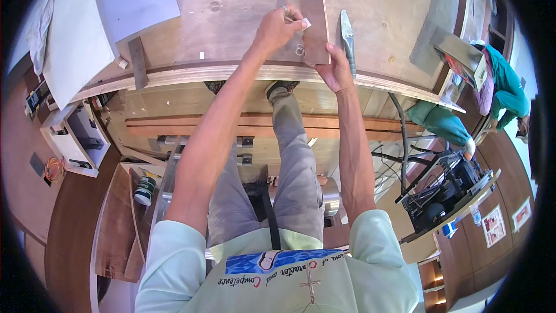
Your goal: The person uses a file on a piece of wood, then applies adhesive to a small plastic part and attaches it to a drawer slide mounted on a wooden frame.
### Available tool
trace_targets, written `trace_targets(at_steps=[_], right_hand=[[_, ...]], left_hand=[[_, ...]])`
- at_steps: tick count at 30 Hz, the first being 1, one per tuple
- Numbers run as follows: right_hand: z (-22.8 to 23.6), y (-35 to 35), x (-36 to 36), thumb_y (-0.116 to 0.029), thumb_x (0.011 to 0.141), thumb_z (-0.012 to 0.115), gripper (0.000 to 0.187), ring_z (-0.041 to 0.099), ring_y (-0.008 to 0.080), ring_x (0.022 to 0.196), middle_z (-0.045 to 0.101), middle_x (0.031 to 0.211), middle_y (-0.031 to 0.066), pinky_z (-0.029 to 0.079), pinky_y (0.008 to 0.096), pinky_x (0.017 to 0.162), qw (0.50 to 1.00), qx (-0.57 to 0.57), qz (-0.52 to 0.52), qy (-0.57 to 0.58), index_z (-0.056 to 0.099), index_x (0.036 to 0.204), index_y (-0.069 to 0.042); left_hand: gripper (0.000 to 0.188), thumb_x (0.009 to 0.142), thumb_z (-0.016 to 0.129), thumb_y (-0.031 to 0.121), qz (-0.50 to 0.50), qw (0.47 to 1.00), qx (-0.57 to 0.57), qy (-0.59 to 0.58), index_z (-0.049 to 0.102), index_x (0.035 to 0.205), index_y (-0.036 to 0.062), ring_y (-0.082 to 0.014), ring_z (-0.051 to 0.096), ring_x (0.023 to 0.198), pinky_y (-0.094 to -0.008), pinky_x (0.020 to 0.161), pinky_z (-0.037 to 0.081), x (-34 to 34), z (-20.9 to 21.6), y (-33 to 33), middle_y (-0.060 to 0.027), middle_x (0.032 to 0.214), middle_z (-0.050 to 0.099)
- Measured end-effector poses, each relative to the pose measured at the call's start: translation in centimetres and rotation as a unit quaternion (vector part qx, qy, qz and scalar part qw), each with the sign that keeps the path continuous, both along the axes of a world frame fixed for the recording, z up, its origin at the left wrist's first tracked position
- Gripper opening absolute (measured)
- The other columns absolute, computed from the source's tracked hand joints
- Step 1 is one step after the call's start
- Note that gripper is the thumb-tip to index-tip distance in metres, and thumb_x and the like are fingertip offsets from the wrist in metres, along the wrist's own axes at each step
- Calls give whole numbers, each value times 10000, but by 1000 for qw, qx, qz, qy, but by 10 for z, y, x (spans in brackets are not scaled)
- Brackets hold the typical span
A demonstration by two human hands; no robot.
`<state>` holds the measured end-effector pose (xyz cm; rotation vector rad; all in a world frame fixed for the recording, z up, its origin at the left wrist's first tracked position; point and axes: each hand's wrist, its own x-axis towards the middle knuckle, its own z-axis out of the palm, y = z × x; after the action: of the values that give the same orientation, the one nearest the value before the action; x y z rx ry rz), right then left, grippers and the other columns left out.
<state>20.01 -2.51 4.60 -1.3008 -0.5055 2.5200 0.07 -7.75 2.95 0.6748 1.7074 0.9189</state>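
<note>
A long flat wooden board (314, 14) lies on the plywood workbench, its near end close to the front edge. My right hand (337, 71) grips that near end, thumb on top and fingers partly hidden beneath. Over the board's left edge, my left hand (281, 28) is closed in a pinch, with a small white piece (307, 23) at its fingertips; its kind is too small to make out. Curled thin shavings (300, 50) lie between the left wrist and the board. To the right of the board rests a knife-like tool (347, 37) with a pale pointed blade and grey handle.
The workbench (231, 35) has a plywood front edge. White sheets (136, 0) and a short dark wood strip (138, 62) lie left; a grey sheet (437, 26) lies right. Beyond it is a person in green (504, 75). A black machine (443, 191) stands lower right.
</note>
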Motion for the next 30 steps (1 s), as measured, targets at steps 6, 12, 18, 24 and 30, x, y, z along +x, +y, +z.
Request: trace_targets(at_steps=[6, 12, 18, 24, 30], right_hand=[[-4, -1, -12, -198, 862, 701, 485, 567, 173, 1097, 593, 1208, 73, 459, 377, 941, 977, 188, 32, -92, 557, 1297, -37], [-14, -12, -40, -253, 842, 735, 605, 517, 250, 1192, 535, 1291, 164, 438, 375, 971, 888, 376, 171, -204, 507, 1366, -54], [29, -44, -94, -212, 888, 655, 515, 568, 257, 1132, 568, 1265, 162, 462, 366, 943, 819, 468, 274, -187, 506, 1345, -26], [91, -103, -166, -121, 932, 609, 298, 610, 105, 873, 639, 1010, 45, 495, 255, 800, 919, 276, 280, -19, 579, 1212, -23], [116, -164, -218, -98, 923, 622, 202, 592, 90, 806, 611, 902, 17, 498, 230, 758, 911, 276, 306, 14, 593, 1100, -3]], left_hand=[[276, 917, 657, 170, 188, 935, -3, -301, 581, 1101, -21, -166, 668, 891, -262, 786, 543, -20, 12, -38, -95, 983, 657], [300, 910, 646, 108, 250, 913, 23, -321, 545, 1150, -41, -171, 677, 878, -252, 779, 548, -35, 49, -81, -123, 989, 658], [262, 910, 630, 85, 283, 921, 44, -264, 586, 1130, -49, -155, 674, 862, -247, 779, 541, -63, 88, -130, -123, 976, 676], [243, 914, 622, 78, 269, 945, 49, -180, 634, 1119, -50, -147, 675, 873, -249, 765, 550, -88, 114, -192, -109, 987, 685], [270, 940, 596, 113, 387, 884, 98, -242, 612, 1157, -46, -164, 680, 894, -268, 799, 555, -111, 147, -265, -123, 1012, 682]])
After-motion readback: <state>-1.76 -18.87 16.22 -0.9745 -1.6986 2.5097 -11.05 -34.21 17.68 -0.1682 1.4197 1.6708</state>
